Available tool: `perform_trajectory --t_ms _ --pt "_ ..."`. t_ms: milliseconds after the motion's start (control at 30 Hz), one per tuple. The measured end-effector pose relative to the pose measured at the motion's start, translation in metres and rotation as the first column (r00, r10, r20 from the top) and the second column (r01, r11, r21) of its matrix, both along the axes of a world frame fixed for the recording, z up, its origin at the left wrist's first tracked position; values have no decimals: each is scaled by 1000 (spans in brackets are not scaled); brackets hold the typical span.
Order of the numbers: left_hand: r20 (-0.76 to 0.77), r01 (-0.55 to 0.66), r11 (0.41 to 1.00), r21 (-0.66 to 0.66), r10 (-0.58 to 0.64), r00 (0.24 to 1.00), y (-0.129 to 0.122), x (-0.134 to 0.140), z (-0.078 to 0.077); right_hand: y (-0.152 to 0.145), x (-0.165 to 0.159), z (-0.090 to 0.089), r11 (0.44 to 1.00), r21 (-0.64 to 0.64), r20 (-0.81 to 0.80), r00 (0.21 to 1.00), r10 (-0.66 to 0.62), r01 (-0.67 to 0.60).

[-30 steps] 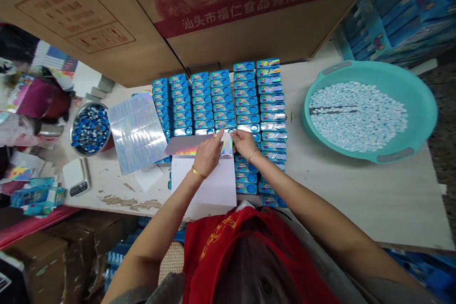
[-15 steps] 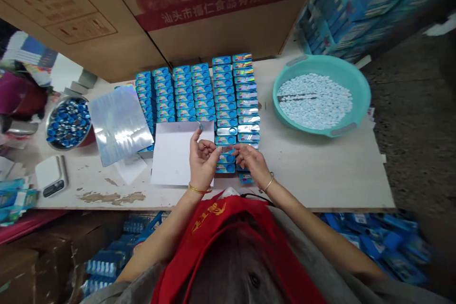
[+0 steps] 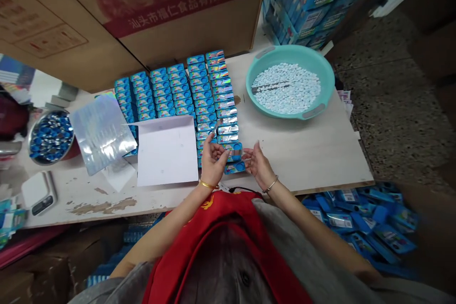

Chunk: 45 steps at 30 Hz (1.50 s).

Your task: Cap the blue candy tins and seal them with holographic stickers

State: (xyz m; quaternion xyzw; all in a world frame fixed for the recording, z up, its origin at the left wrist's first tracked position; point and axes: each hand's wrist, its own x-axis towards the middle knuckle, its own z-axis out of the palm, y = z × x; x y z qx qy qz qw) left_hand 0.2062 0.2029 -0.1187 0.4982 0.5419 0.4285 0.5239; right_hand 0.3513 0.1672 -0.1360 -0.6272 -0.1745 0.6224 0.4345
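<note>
Holographic sticker sheet no longer between the hands as a second ago; both hands now lowered to the near end of the rows of blue tins (image 3: 185, 90), white backing sheet (image 3: 166, 150) lying flat just left of them. Left hand (image 3: 213, 161) loosely curled, fingertips touching a small blue tin (image 3: 233, 167) at the table's (image 3: 313, 152) near edge, no firm clasp visible. Right hand (image 3: 259, 165) open-fingered just beside the same tin, contact not discernible.
</note>
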Motion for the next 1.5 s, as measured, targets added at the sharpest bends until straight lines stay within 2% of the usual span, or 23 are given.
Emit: perform_trajectory --t_ms 167,267,367,500,700,867,967,1033,1100,1167,1267,1367,1433,1500 --pt "-60 10 1000 -10 -10 998 5 6 -16 4 -2 -12 988 144 247 969 15 -52" --pt "-180 13 999 33 -7 984 9 8 -26 12 3 -22 981 179 342 940 5 -70" --pt "-371 37 994 107 5 929 13 11 -33 20 9 -32 973 199 445 896 15 -115" --pt "-578 79 993 93 -11 816 16 13 -39 23 12 -45 966 198 528 849 37 -165" --pt "-708 122 990 65 -40 705 16 14 -49 20 12 -61 974 171 516 856 43 -152" --pt "-828 101 993 54 -12 560 17 14 -47 19 3 -84 988 139 412 911 9 -73" --pt "-853 97 995 16 -37 520 17 14 -47 20 -4 -98 993 111 384 924 -5 -40" --pt "-847 105 994 15 -43 529 17 12 -48 22 -4 -103 994 101 386 922 -2 -41" --pt "-815 99 993 61 -8 580 17 9 -46 23 0 -102 994 104 410 912 -7 -39" --pt "-742 75 987 139 53 669 17 5 -38 22 6 -94 993 118 447 893 -43 -11" --pt "-557 33 975 221 98 825 13 2 -19 15 13 -70 990 134 459 883 -100 42" --pt "-362 -35 989 140 84 929 5 5 -5 5 9 -42 993 116 279 959 -54 22" --pt "-272 -85 996 21 88 958 -1 7 -5 -2 2 -28 994 111 148 989 -2 -15" --pt "-222 -125 988 -93 101 970 -5 8 -12 -8 -4 -21 991 127 125 992 22 -38"
